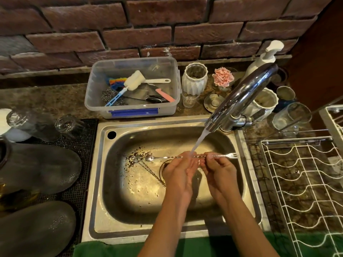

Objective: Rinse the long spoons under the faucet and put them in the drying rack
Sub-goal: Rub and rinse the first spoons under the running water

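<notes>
Both hands pinch one spoon (185, 156) under the stream, left hand (179, 168) mid-shaft, right hand (218, 166) nearer the fork end, long axis left-right, rack (297, 175) off right, closest to right hand.

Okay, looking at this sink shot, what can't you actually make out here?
Head view only:
- Middle of the held long spoon: covered by both hands' fingers and the water stream.
- Other spoons in the sink: count unclear, partly under the left hand.
- Drying rack: cut off by the right edge.
</notes>
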Tool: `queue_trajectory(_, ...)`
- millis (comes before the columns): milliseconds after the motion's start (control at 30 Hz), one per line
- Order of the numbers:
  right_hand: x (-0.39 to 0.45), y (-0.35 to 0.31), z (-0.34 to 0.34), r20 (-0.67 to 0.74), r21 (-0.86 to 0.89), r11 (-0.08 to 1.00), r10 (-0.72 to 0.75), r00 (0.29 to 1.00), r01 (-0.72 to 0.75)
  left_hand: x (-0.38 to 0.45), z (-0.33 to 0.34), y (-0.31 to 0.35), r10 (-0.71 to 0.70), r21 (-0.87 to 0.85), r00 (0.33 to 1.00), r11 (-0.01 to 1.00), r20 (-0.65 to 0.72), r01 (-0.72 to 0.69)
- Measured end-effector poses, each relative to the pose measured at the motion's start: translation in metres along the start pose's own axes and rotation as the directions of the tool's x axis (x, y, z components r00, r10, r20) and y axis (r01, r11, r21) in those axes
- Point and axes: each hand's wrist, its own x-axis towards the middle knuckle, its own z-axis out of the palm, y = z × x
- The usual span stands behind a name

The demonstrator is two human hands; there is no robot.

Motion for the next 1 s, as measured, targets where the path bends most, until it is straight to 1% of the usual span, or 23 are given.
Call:
queue_trajectory(133,0.004,-0.016,-0.009,-0.056,0.058,0.996,-0.069,0.996,0.073,0.009,-0.007,0.015,0.064,-0.092,0.996,0.993,-0.066,-0.07)
queue_trajectory(300,-0.003,-0.002,-0.002,-0.005,0.009,1.0,-0.023,1.0,0.024,-0.003,0.004,0.0,0.003,0.027,1.0,1.0,0.01,-0.004)
queue_trajectory(400,0.003,-0.012,-0.012,-0.05,0.057,0.997,-0.05,0.998,0.052,0.001,-0.001,0.01,0.055,-0.012,0.998,0.998,-0.039,-0.055)
queue_trajectory(467,0.004,-0.01,-0.013,-0.051,0.081,0.996,-0.044,0.998,0.048,0.003,-0.003,0.012,0.061,-0.051,0.996,0.997,-0.064,-0.064)
queue_trajectory(567,0.003,0.0,-0.009,-0.022,0.091,0.996,-0.011,1.0,0.013,-0.003,-0.001,0.0,0.054,0.034,0.998,0.998,-0.034,-0.053)
queue_trajectory(633,0.006,-0.004,-0.015,-0.057,0.112,0.994,-0.007,0.998,0.013,-0.004,-0.003,0.003,0.068,0.021,0.997,0.998,-0.043,-0.068)
queue_trajectory(700,0.01,-0.012,-0.027,-0.116,0.139,0.989,-0.032,0.993,0.048,-0.001,-0.007,0.011,0.09,-0.042,0.993,0.995,-0.074,-0.094)
queue_trajectory(767,0.011,-0.014,-0.034,-0.114,0.158,0.984,-0.059,0.992,0.076,0.0,-0.008,0.012,0.101,-0.073,0.991,0.992,-0.085,-0.107)
queue_trajectory(900,0.008,-0.015,-0.036,-0.125,0.168,0.979,-0.098,0.987,0.119,-0.003,0.002,-0.006,0.105,-0.045,0.994,0.993,-0.042,-0.107)
queue_trajectory(1000,0.004,-0.024,-0.041,-0.165,0.165,0.975,-0.124,0.979,0.152,0.0,0.004,-0.014,0.077,-0.039,0.995,0.996,-0.062,-0.08)
